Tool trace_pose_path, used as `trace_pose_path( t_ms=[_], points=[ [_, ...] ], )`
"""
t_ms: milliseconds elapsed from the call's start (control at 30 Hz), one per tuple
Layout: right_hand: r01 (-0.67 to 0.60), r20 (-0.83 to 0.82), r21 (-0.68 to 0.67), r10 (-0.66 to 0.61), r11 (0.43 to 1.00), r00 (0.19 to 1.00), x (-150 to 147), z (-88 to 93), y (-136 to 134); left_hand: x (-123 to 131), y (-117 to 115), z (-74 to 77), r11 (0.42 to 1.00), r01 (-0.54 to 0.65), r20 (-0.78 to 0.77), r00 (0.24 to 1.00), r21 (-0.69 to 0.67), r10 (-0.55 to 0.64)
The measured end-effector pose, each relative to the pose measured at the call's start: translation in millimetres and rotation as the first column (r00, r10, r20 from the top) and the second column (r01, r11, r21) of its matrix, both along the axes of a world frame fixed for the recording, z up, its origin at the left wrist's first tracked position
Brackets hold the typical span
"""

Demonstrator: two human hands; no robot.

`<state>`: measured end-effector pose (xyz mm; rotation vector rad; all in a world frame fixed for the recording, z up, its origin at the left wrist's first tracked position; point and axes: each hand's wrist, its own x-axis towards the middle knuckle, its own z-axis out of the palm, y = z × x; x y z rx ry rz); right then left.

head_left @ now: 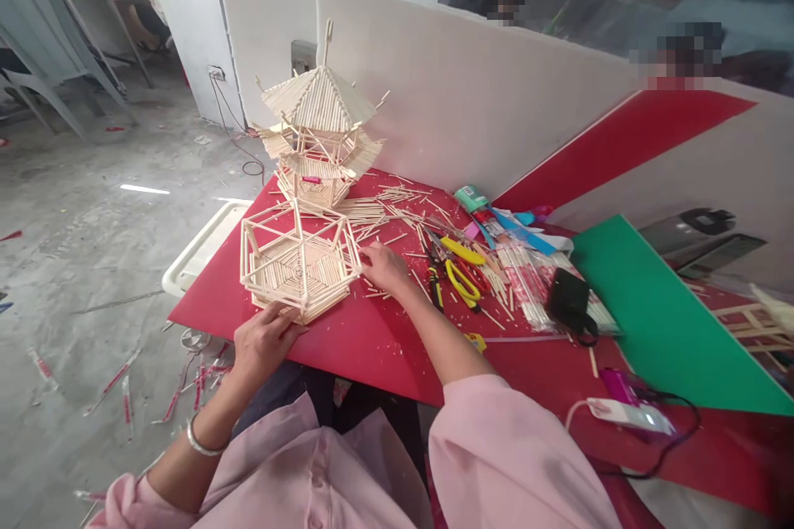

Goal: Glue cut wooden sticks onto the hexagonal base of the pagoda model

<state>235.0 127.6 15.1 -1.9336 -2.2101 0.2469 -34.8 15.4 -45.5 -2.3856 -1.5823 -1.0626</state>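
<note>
A six-sided open framework of pale wooden sticks [301,281], with a floor of sticks laid in rings, rests near the front of the red table. My left hand [264,339] has its fingers closed at the framework's front lower edge. At the right corner, my right hand [385,267] pinches the side of the same framework; its fingertips are partly hidden. Just behind stands a tiered stick pagoda [322,128] with sloping roofs and a tall spire. Loose sticks [397,207] lie scattered beside both models.
Yellow-handled pliers [462,281] and bagged sticks [527,285] are to the right, with a black device [567,302] on the bags. A green board [676,314] leans farther right. A white partition [428,74] borders the table's back. Wrappers [202,380] litter the floor.
</note>
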Motion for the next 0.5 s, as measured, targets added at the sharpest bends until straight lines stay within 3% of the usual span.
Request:
trace_pose_path(
  t_ms=[233,500],
  points=[
    [0.070,0.144,-0.020,-0.066,0.997,0.987,-3.3,-6.8,18.8,-1.9,-0.5,-5.0,0.998,0.055,0.050,0.997,0.026,-0.056],
    [0.143,0.238,-0.036,-0.130,0.989,0.963,15.8,18.9,51.1,6.9,-2.8,-6.4,1.000,0.014,0.057,0.998,-0.028,-0.013]
  ],
)
